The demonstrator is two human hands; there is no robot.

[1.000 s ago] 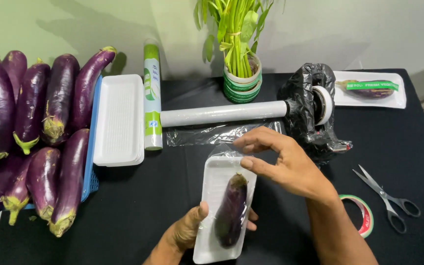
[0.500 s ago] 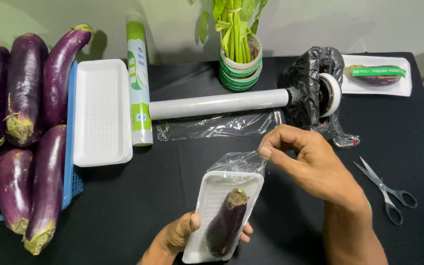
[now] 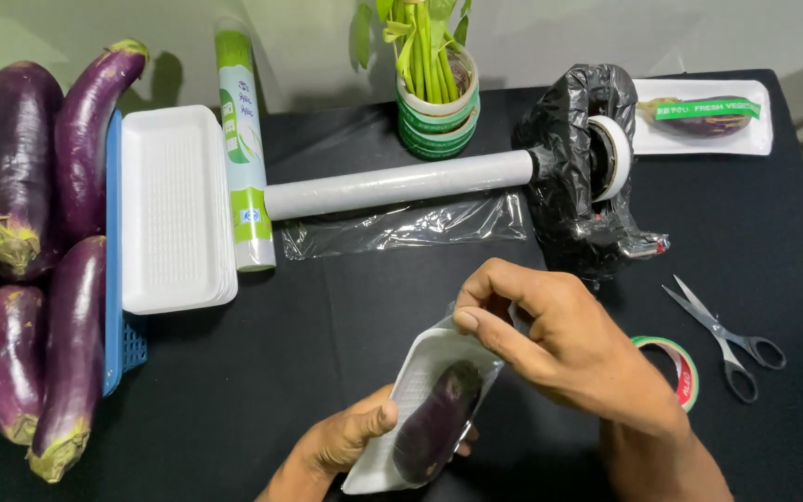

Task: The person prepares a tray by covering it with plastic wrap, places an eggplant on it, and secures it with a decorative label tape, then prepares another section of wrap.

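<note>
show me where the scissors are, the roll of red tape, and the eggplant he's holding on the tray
scissors (image 3: pixel 720 327): head view, on the pivot where the blades cross.
red tape roll (image 3: pixel 687 372): head view, on its right rim.
eggplant on the tray (image 3: pixel 434 423): head view, on the middle of its dark body.

Scissors (image 3: pixel 727 339), tape roll (image 3: pixel 676 370), potted plant (image 3: pixel 436 93), loose eggplants (image 3: pixel 44 251), empty foam trays (image 3: pixel 175 206).

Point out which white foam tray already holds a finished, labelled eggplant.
The tray at the far right corner: its eggplant wears a green label band. The tray in the hands is unlabelled; the stack by the basket is empty.
</note>
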